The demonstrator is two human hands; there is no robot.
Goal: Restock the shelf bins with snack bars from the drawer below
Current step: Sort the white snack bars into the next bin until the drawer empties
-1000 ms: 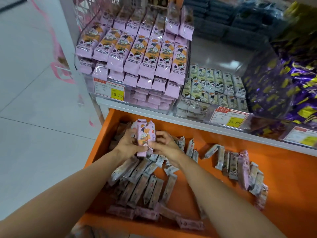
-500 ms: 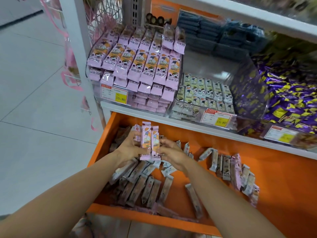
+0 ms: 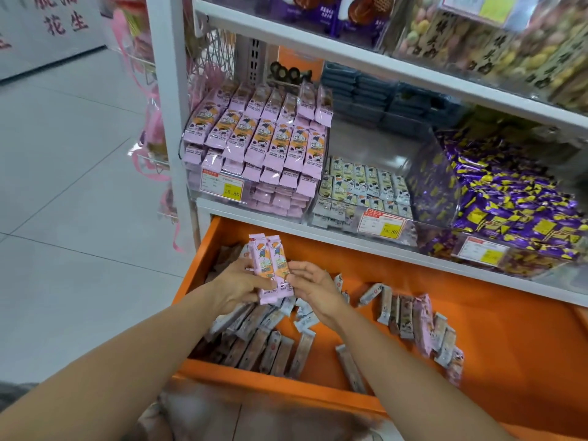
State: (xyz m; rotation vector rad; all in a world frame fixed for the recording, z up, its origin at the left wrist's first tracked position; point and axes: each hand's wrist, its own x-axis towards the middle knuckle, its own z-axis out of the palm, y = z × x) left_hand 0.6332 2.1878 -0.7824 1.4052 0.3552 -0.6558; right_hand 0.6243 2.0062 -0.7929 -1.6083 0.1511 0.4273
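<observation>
My left hand (image 3: 238, 283) grips a small bundle of pink bars (image 3: 269, 262). The fingers are curled round its lower half from the left, and the bundle stands upright with its top ends well clear of my knuckles. My right hand (image 3: 318, 289) is just beside it. Its fingers are loosely curved and their tips are against the bundle's right edge. I cannot tell whether they pinch it or only touch it. Both hands and the bundle are above the back left part of the open orange drawer (image 3: 273, 381).

In the drawer, loose bars (image 3: 254, 342) lie under my hands, some in rough rows side by side near the front rim and others jumbled further back. A second cluster (image 3: 413, 316) lies well apart to the right, mostly on edge and leaning on each other. A single bar (image 3: 350, 366) lies flat between the two groups.

On the white shelf (image 3: 318, 232) just above the drawer stand three clear bins:

- **Left bin (image 3: 276, 206):** stacked high with matching pink packs (image 3: 254, 141) in tilted rows, with a price tag (image 3: 222, 189) on its front.
- **Middle bin (image 3: 337, 218):** holds a lower layer of cream packs (image 3: 362, 183) toward its front, behind a second tag (image 3: 380, 225).
- **Right bin (image 3: 426, 186):** heaped with purple-and-yellow sweets (image 3: 509, 211).
</observation>
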